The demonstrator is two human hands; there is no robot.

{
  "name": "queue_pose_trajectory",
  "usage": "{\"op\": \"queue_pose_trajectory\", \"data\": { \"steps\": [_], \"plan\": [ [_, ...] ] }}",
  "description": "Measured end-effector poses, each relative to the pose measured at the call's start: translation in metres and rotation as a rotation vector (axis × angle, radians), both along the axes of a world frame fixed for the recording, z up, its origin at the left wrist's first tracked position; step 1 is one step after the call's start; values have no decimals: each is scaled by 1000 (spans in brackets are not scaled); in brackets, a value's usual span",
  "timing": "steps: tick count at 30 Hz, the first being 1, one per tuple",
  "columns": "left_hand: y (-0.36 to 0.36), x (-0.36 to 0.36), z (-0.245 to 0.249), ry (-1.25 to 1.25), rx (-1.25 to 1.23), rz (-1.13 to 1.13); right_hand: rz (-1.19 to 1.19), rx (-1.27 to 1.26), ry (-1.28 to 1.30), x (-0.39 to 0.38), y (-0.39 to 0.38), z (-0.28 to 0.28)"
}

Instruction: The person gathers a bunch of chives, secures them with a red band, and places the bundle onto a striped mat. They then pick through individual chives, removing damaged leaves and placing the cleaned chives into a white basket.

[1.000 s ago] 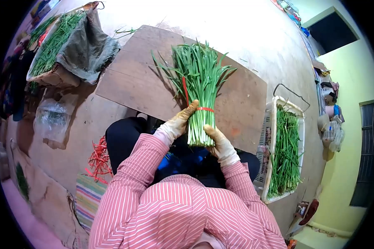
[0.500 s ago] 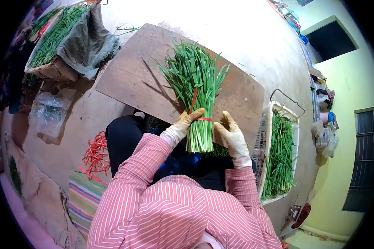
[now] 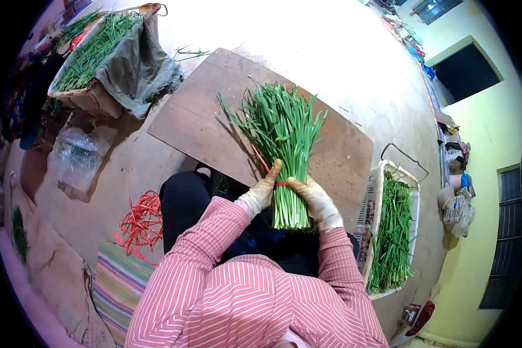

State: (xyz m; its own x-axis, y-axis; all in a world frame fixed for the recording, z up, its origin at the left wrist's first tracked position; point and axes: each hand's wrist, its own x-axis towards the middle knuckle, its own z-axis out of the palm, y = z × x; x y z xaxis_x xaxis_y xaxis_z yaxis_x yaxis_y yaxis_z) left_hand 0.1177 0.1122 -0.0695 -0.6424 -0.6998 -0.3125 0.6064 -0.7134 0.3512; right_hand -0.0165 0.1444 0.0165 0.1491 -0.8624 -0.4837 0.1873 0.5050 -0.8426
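Observation:
A thick bunch of garlic chives [image 3: 284, 130], leaves fanned away from me and pale cut stems toward me, lies over the near edge of a brown wooden board [image 3: 197, 110]. Around its lower part runs a red tie [image 3: 281, 184], whose loose end sticks out to the upper left. My left hand [image 3: 262, 192], in a stained pale glove, is closed against the bunch's left side. From the right, my gloved right hand [image 3: 314, 200] grips it with the thumb over the stems at the tie. Both hands' other fingers are partly hidden.
A white crate [image 3: 378, 232] of chives stands right of the board. Another crate [image 3: 90, 93] of greens, partly draped with grey cloth [image 3: 136, 72], is at upper left. Red ties [image 3: 142, 220] lie in a heap beside my left leg, near a striped mat [image 3: 119, 275].
My right hand has moved in from beside the bunch and closed on it. The bunch appears slightly lower and further right, as the whole view has shifted too.

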Motion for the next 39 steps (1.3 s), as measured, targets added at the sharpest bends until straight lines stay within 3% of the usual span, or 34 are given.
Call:
{"op": "queue_pose_trajectory", "data": {
  "steps": [2,4,5,6,9,14,18,23,28,30,31,36,38,39],
  "plan": [
    [-1,-4,-13,24,-70,23,5,-92,36,3,7,11],
    [-6,-1,-6,71,-161,-90,-62,-173,29,10,17,27],
    [-9,1,-3,-29,-297,-72,-74,-190,27,7,20,28],
    [-10,1,-11,-64,-251,-165,-87,-209,25,4,24,29],
    [-7,15,26,-169,-444,-224,-138,-405,145,-3,30,13],
    [-6,9,46,-322,-633,-17,-188,-493,273,10,45,6],
    [-1,8,50,-114,-452,-28,-169,-529,430,7,54,1],
    [-2,7,25,-162,-421,-52,-111,-456,642,-4,62,5],
    [-2,5,21,-155,-500,-52,-167,-386,623,-14,67,6],
    [0,12,29,-152,-481,-76,-224,-287,443,-10,69,20],
    [1,13,32,-149,-468,-90,-246,-386,316,-9,67,17],
    [0,8,32,-60,-406,-18,-210,-361,305,-22,61,22],
    [-3,6,17,-98,-388,-18,-314,-440,516,-30,57,13],
    [-1,7,22,-99,-386,-14,-439,-569,475,-22,53,17]
  ]
}}
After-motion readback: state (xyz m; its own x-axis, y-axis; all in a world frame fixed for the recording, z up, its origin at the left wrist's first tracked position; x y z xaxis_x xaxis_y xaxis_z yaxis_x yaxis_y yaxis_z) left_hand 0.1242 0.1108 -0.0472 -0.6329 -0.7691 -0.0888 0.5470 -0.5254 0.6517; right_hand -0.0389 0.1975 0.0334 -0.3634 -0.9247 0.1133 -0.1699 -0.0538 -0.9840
